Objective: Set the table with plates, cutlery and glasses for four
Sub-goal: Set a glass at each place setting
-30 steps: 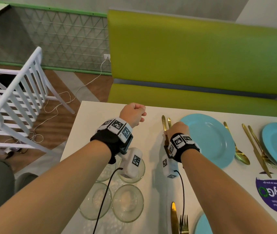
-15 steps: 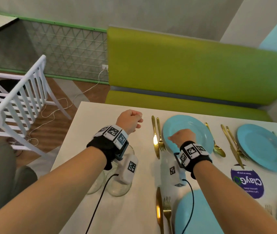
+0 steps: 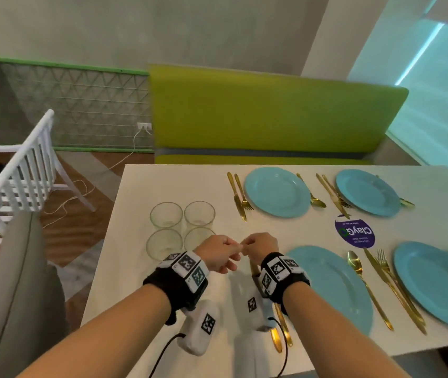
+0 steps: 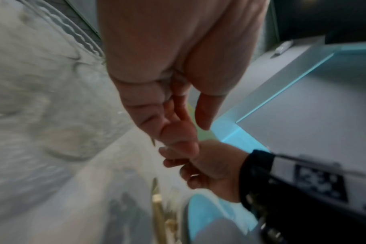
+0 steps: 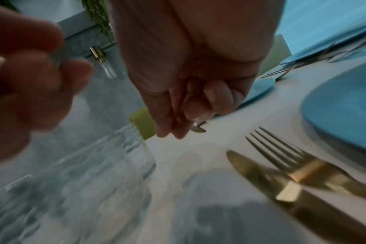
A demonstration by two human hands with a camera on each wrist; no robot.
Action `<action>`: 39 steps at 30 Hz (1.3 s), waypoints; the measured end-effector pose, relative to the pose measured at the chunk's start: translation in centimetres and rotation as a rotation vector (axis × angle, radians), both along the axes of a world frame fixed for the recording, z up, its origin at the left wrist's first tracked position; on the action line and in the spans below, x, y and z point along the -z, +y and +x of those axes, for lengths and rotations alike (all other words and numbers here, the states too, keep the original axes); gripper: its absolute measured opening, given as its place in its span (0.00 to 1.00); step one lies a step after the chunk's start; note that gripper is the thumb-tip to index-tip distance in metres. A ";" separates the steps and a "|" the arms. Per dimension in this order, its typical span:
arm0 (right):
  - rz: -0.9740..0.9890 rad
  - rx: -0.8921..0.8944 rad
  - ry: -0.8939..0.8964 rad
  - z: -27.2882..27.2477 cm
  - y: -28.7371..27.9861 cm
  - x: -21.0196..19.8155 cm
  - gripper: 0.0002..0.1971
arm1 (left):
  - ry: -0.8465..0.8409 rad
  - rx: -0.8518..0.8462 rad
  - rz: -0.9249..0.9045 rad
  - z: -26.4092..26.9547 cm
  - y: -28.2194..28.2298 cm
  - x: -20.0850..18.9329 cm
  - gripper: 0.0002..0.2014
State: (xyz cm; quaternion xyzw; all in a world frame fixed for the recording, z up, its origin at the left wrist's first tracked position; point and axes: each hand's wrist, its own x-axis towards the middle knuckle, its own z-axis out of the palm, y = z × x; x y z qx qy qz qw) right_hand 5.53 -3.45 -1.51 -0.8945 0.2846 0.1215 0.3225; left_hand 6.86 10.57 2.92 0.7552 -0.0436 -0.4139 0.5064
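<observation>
white table, four glasses beside curled hands

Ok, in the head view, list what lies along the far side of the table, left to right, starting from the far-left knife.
Knife → fork → blue plate → spoon → second knife → second fork → second blue plate.
</observation>
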 end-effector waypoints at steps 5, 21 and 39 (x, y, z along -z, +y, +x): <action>0.025 -0.014 0.048 -2.3 2.1 0.9 0.11 | 0.079 0.195 0.323 -2.6 3.9 3.7 0.10; 0.138 -0.123 -0.010 -1.8 6.2 3.0 0.45 | -0.293 -0.409 0.376 1.2 11.7 9.2 0.57; 0.174 -0.014 -0.169 -0.1 8.4 5.2 0.41 | -0.400 -0.472 0.120 2.0 11.5 10.5 0.45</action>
